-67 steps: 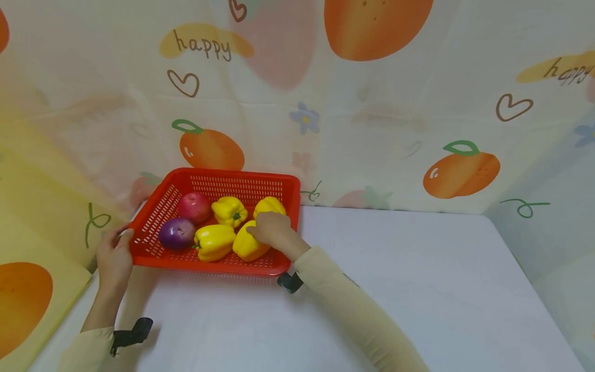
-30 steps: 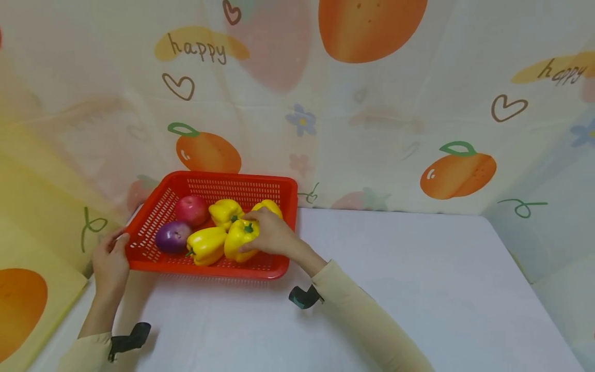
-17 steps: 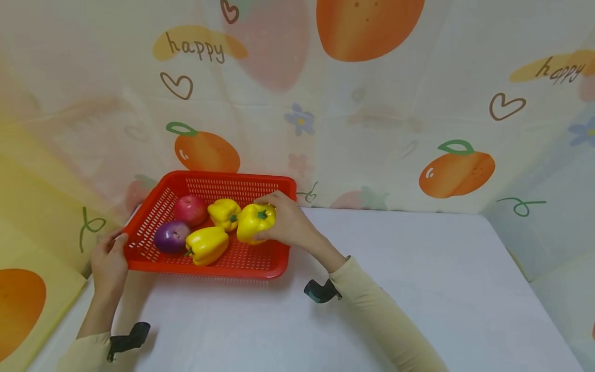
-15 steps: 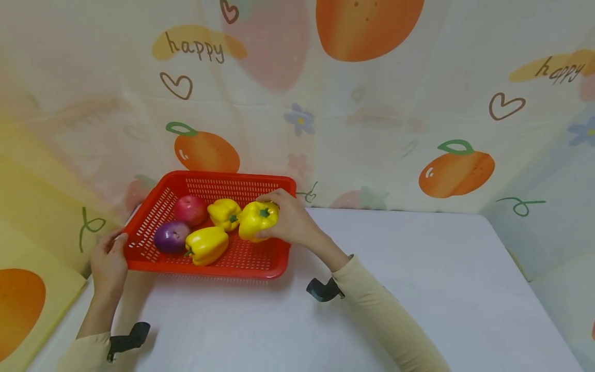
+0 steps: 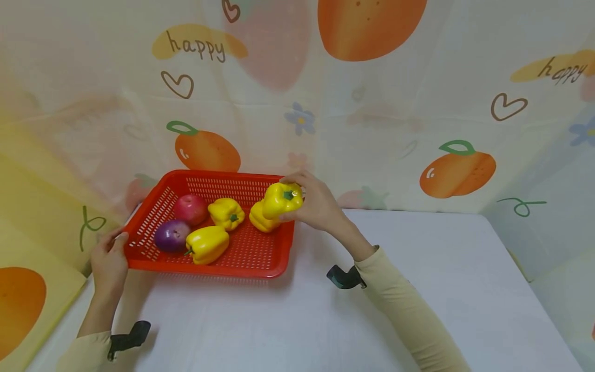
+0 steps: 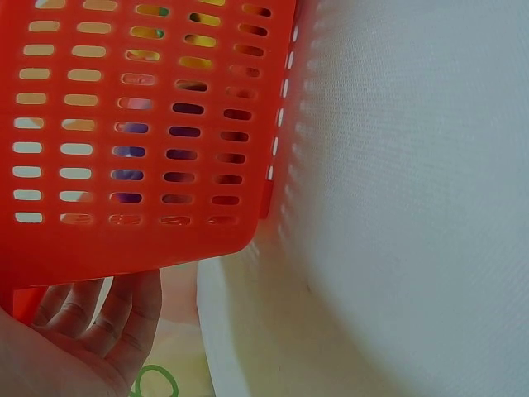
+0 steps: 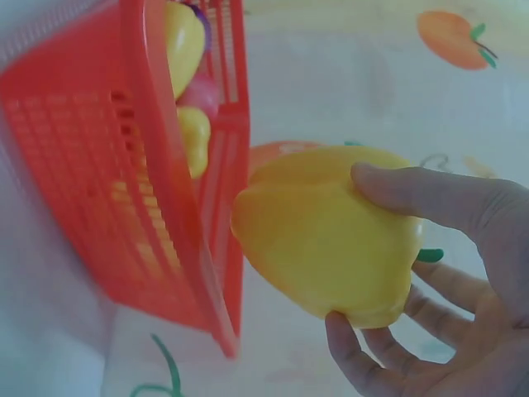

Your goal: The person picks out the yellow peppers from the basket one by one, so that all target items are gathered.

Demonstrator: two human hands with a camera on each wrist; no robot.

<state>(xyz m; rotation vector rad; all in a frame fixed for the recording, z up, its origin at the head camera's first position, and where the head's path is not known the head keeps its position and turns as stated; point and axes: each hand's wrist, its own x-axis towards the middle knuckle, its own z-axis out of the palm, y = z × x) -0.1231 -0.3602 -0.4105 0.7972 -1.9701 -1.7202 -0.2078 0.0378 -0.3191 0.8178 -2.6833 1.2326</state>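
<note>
My right hand (image 5: 318, 204) grips a yellow bell pepper (image 5: 281, 199), raised over the right rim of a red plastic basket (image 5: 253, 253). In the right wrist view, thumb and fingers wrap the pepper (image 7: 331, 236) near its green stem. The left hand (image 5: 109, 261) holds the basket's left rim; in the left wrist view its fingers (image 6: 136, 310) curl under the rim. Inside the basket lie other yellow bell peppers (image 5: 207, 245), a pinkish-red round fruit (image 5: 191, 208) and a purple round one (image 5: 172, 236). The held pepper partly covers another yellow pepper (image 5: 262, 218).
The basket stands on a white table (image 5: 418, 279), near the back left. Behind it hangs a curtain (image 5: 372, 129) printed with fruit and the word "happy". A dark wrist mount (image 5: 346, 277) sits on the right forearm and another (image 5: 130, 338) on the left.
My right hand has taken hold of a yellow bell pepper from the basket's right side, then lifted it up and rightward to the rim. The left hand still holds the basket.
</note>
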